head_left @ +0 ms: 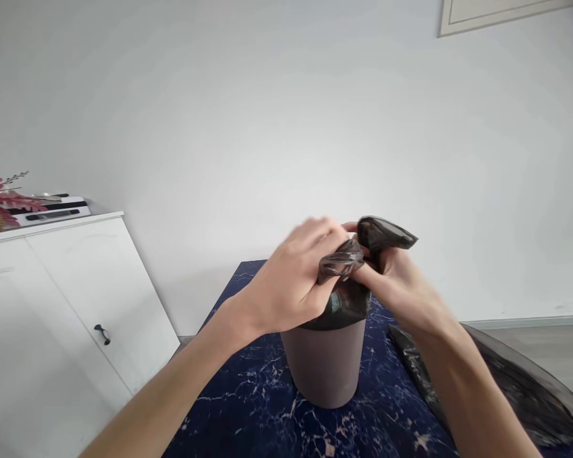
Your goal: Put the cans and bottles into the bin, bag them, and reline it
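A grey-brown trash can (pixel 325 366) stands upright on a dark blue marbled table (pixel 248 407). Thin black plastic of a garbage bag (pixel 346 308) covers its top and folds down a little over the rim. Above the can, my left hand (pixel 298 273) closes on a gathered part of the bag, with a twist of plastic poking out between thumb and fingers. Right beside it, my right hand (pixel 400 280) grips another bunched end of the bag, which sticks out past the fingers. The two hands meet over the can and hide much of its opening.
To the right, another black plastic bag (pixel 515 388) lies on the table, partly behind my right forearm. A white cabinet (pixel 71 305) with a dark handle stands at the left, bearing a reddish plant (pixel 9 197) and a flat box. A pale wall (pixel 219 127) rises behind.
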A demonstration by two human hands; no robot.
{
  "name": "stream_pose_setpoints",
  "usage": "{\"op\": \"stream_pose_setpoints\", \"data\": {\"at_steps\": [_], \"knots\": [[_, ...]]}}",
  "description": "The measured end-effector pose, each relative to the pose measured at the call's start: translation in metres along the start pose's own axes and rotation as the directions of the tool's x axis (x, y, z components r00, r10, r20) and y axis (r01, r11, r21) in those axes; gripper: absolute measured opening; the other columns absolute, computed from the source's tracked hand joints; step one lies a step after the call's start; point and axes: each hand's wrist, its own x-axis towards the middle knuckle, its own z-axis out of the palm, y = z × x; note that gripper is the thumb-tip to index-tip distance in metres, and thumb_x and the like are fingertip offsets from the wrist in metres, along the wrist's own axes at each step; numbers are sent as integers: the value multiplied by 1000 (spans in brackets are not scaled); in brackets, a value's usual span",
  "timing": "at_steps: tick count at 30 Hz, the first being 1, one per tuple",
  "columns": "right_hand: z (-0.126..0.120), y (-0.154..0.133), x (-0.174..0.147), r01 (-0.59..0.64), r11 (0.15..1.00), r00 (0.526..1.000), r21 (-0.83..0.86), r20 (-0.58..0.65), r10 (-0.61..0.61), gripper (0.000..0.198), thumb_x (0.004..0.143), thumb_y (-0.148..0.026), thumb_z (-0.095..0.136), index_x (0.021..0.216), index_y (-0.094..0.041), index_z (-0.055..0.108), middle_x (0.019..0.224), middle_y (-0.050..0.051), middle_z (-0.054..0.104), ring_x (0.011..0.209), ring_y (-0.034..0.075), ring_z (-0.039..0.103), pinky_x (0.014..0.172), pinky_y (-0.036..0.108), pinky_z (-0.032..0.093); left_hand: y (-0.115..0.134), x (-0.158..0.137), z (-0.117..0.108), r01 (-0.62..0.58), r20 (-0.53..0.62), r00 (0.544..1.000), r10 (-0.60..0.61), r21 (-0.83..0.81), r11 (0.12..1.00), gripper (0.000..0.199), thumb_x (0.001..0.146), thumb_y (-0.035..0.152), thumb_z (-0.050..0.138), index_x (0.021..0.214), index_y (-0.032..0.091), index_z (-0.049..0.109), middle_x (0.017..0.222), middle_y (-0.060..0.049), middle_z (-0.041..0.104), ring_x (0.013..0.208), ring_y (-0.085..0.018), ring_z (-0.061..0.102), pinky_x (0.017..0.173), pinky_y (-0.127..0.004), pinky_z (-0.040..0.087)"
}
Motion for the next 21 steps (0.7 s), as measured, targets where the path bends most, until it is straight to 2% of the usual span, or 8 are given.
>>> {"op": "stream_pose_setpoints", "data": {"at_steps": [2,5,8,11,14,18,19,21], "knots": [[-3,1,-2,16,1000,981,27,193,-21,47,84,-28,82,125,-29,59,91,0,59,76,18,56,64,31,52,0,-1,-2,-28,-94,995,36,87,996,16,105,16,46,98,22,58,135,-12,60,128,-28,52,110,-47,47],[-4,-3,-6,72,995,933,65,347,-90,60,81,-31,87,133,-30,55,107,3,66,92,22,65,78,36,60,2,-2,-7,3,-84,996,3,71,997,20,108,18,44,99,22,62,146,-12,52,139,-29,46,117,-48,45],[4,-11,-11,143,989,919,-23,374,-124,56,77,-33,92,124,-27,63,115,5,70,101,25,68,82,37,62,10,0,-10,-19,7,1000,18,56,998,20,106,17,47,98,23,64,150,-11,50,144,-30,43,122,-51,42],[16,-17,-15,137,985,931,-105,354,-92,17,91,-33,76,86,-24,63,79,1,65,71,19,62,58,30,54,21,1,-13,-81,96,993,73,86,993,18,103,13,52,96,23,65,155,-12,50,151,-33,37,125,-55,38],[21,-16,-15,182,978,951,-101,272,-149,19,96,-29,62,77,-24,60,71,0,63,64,17,59,57,30,53,25,-4,-14,-90,80,993,87,27,996,14,104,26,63,116,26,68,158,-11,52,155,-35,35,128,-57,35],[17,-13,-11,204,971,947,-123,275,-164,23,101,-24,51,97,-26,74,95,3,77,84,21,72,78,35,62,11,-17,-5,141,62,989,-133,-145,979,106,78,60,92,164,35,36,169,-12,42,158,-44,33,121,-63,42],[15,-13,-11,202,970,948,-133,275,-159,26,101,-22,50,99,-26,75,98,3,78,86,21,73,79,35,62,5,-21,-1,210,84,976,-199,-155,965,114,76,62,92,168,35,31,170,-13,42,158,-45,33,119,-64,43],[13,-14,-10,197,969,950,-151,273,-151,27,100,-21,51,101,-27,77,102,3,80,89,22,74,82,35,63,-4,-25,8,298,125,951,-281,-146,943,100,82,61,88,165,35,38,166,-13,49,154,-44,40,118,-64,44]]}}
